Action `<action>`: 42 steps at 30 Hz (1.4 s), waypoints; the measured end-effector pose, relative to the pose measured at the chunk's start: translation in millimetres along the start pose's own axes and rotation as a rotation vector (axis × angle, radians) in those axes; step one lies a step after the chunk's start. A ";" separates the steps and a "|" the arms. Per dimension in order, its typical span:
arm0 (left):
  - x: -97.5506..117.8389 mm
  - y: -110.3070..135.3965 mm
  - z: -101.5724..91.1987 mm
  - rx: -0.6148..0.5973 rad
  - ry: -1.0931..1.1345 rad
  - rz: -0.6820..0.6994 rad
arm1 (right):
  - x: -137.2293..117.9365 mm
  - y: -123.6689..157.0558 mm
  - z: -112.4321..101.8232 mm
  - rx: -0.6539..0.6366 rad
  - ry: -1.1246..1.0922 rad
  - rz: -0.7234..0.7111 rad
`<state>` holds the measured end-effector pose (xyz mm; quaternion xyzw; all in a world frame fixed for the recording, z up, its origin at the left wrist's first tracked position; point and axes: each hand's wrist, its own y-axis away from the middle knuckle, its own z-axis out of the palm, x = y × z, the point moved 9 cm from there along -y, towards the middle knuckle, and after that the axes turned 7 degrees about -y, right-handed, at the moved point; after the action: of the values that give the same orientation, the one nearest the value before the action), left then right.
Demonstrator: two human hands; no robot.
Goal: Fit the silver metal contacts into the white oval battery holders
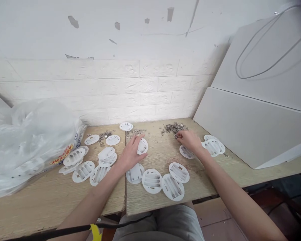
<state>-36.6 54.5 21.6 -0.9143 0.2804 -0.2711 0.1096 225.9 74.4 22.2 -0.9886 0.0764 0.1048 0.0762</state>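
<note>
A round white battery holder (142,146) is held in the left hand (130,153), between thumb and fingers. Metal pieces (175,127) are heaped just beyond the nearer right hand (191,142), its fingertips drawn together; whether one is pinched cannot be told.

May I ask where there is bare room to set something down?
Bare wood shows between the left hand and right hand, and at the front left, nearer than the plastic bag. White discs crowd the front middle; metal bits crowd the back.
</note>
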 end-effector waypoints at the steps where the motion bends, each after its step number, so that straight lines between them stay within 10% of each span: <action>1: 0.4 -0.4 -2.0 0.019 0.009 0.000 | 0.1 -0.8 0.6 0.008 -0.016 -0.003; 30: 6.4 0.9 -1.6 -0.022 0.037 0.029 | 14.6 -10.5 1.3 0.027 -0.153 0.002; 42: 5.8 1.1 -2.4 0.003 0.118 0.016 | -22.4 -26.3 4.2 -0.012 -0.203 -0.084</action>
<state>-34.4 50.2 25.7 -0.8942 0.2932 -0.3242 0.0965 207.9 103.8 26.6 -0.9757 0.0261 0.2014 0.0820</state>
